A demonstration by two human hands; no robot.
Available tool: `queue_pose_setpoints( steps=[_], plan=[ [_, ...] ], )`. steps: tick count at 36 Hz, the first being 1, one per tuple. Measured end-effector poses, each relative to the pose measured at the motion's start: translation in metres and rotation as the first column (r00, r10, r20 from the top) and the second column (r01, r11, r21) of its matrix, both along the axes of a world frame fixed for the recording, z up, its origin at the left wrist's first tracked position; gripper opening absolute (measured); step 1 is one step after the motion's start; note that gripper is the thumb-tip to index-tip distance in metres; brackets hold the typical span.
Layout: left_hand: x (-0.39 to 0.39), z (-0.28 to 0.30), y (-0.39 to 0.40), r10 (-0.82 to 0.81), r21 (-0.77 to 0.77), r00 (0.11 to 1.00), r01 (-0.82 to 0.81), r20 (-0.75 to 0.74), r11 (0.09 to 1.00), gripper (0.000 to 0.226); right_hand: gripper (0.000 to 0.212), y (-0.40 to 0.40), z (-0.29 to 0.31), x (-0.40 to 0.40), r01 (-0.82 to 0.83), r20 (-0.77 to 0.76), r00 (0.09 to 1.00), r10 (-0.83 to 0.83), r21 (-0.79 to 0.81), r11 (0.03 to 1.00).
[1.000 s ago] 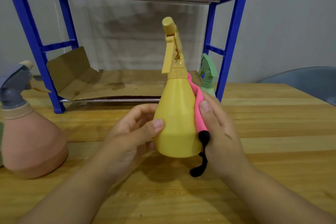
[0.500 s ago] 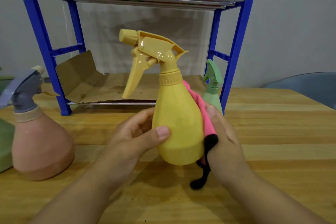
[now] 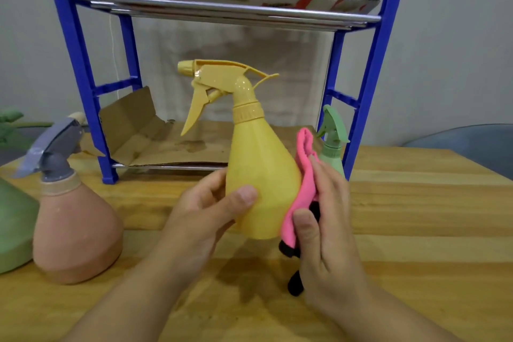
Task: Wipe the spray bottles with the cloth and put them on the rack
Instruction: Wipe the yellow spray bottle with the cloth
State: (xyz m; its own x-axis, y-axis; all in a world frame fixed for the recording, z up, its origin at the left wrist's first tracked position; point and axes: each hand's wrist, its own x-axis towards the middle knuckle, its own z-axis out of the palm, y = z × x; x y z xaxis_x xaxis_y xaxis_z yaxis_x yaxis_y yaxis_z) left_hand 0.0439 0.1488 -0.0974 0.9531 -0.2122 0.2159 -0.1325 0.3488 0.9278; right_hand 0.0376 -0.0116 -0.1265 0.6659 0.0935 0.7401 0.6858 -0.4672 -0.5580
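Observation:
A yellow spray bottle [image 3: 261, 175] is held upright just above the wooden table, nozzle pointing left. My left hand [image 3: 205, 216] grips its lower body from the left, thumb across the front. My right hand [image 3: 324, 225] presses a pink cloth [image 3: 301, 183] with a black edge against the bottle's right side. Behind stands the blue rack [image 3: 83, 69] with chrome rails and cardboard-lined shelves. A small green spray bottle [image 3: 333, 144] stands on the lower shelf at the right post, partly hidden by the cloth.
A terracotta-pink spray bottle [image 3: 75, 228] with a grey trigger head stands on the table [image 3: 416, 216] at the left. A green object [image 3: 14, 225] is cut off at the left edge. A grey-blue chair back [image 3: 469, 144] shows at the far right.
The yellow bottle has been turned so its nozzle swung from facing me to pointing left. My right thumb has come round onto the front of the cloth. The view has tilted up slightly.

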Motion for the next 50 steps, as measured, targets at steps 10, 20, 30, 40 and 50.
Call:
queue_pose_setpoints(
  steps=[10, 20, 30, 40, 50],
  plan=[
    [-0.002, 0.002, -0.014, 0.145, -0.077, 0.989, -0.147, -0.020, 0.986, 0.047, 0.072, 0.007, 0.000, 0.007, 0.206, 0.254, 0.955, -0.154, -0.194, 0.959],
    [-0.005, 0.003, -0.016, 0.055, -0.156, 0.998, -0.055, -0.002, 0.986, 0.040, 0.077, 0.004, 0.001, 0.001, -0.099, -0.132, 0.982, 0.133, 0.233, 0.967],
    [-0.001, -0.001, -0.011, 0.019, -0.114, 1.000, -0.016, 0.021, 0.993, 0.055, 0.076, -0.001, -0.001, 0.000, 0.079, 0.025, 0.996, -0.081, 0.069, 0.994],
    [0.000, -0.003, -0.007, 0.015, -0.109, 0.999, -0.011, 0.035, 0.994, 0.052, 0.083, -0.001, 0.002, 0.000, -0.155, -0.164, 0.966, 0.199, 0.244, 0.957],
    [0.003, -0.006, -0.007, -0.025, -0.060, 0.995, 0.031, 0.101, 0.998, 0.072, 0.089, -0.006, -0.003, 0.003, -0.262, -0.279, 0.886, 0.369, 0.354, 0.898]
  ],
)
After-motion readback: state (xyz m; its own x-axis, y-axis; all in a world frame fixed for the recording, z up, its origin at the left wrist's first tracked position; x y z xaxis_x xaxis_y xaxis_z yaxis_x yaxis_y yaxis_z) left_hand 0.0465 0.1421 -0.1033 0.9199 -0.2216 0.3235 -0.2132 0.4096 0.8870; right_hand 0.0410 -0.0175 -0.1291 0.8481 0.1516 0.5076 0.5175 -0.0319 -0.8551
